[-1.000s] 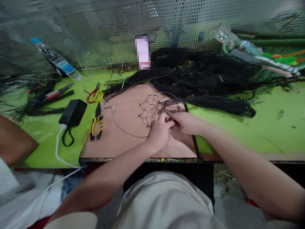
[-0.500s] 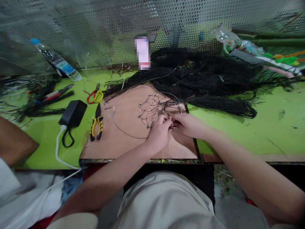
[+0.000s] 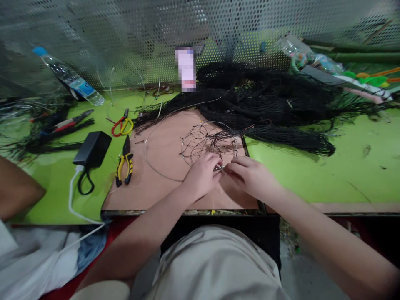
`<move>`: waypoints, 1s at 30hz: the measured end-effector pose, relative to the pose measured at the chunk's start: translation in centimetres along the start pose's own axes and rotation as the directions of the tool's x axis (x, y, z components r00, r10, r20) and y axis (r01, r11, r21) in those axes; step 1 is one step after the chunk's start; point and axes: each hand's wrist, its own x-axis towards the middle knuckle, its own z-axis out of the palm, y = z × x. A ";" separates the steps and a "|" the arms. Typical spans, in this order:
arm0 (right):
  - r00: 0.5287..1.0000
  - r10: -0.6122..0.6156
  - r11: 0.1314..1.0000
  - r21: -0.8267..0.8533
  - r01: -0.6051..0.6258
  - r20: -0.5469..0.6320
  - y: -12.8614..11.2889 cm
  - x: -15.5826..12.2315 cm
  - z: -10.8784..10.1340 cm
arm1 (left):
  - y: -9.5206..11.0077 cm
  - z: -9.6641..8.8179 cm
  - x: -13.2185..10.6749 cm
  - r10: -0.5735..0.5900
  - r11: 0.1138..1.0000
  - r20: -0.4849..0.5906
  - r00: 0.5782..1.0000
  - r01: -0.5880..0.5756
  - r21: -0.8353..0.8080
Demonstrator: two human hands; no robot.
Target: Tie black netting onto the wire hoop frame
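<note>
My left hand (image 3: 200, 176) and my right hand (image 3: 250, 176) meet at the near rim of a small wire ring (image 3: 208, 141) laced with black net, lying on a brown board (image 3: 162, 183). Both hands pinch the ring's wire and net strands between fingertips, almost touching each other. A larger bare wire hoop (image 3: 150, 160) lies on the board to the left of the ring. A big heap of black netting (image 3: 265, 104) spreads behind the ring and to the right.
Yellow-handled pliers (image 3: 124, 163) lie at the board's left edge, red-and-yellow snips (image 3: 122, 124) behind them. A black power adapter (image 3: 92, 149) with white cable, a water bottle (image 3: 69, 78) and more tools (image 3: 67, 122) sit left on the green table (image 3: 343, 166). Another person's arm (image 3: 17, 189) is far left.
Both hands have slid slightly toward me along the ring's near rim, and the right hand has drawn a little apart from the left. The view shifted slightly.
</note>
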 end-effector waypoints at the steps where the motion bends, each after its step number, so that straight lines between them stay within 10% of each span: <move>1: 1.000 -0.012 1.000 -0.027 0.013 0.015 0.1 0.2 0.1 | -0.1 -0.2 0.0 0.013 1.000 0.008 1.000 -0.013 0.008; 21: 0.971 -0.184 0.940 0.315 0.128 0.155 1.1 1.0 -2.6 | -0.8 -1.5 0.2 0.164 0.896 0.116 0.980 -0.197 0.398; 30: 0.991 -0.105 0.992 0.085 0.098 0.077 -2.0 -2.1 -0.2 | -1.0 -2.0 -1.3 0.213 0.932 0.075 0.974 -0.225 0.283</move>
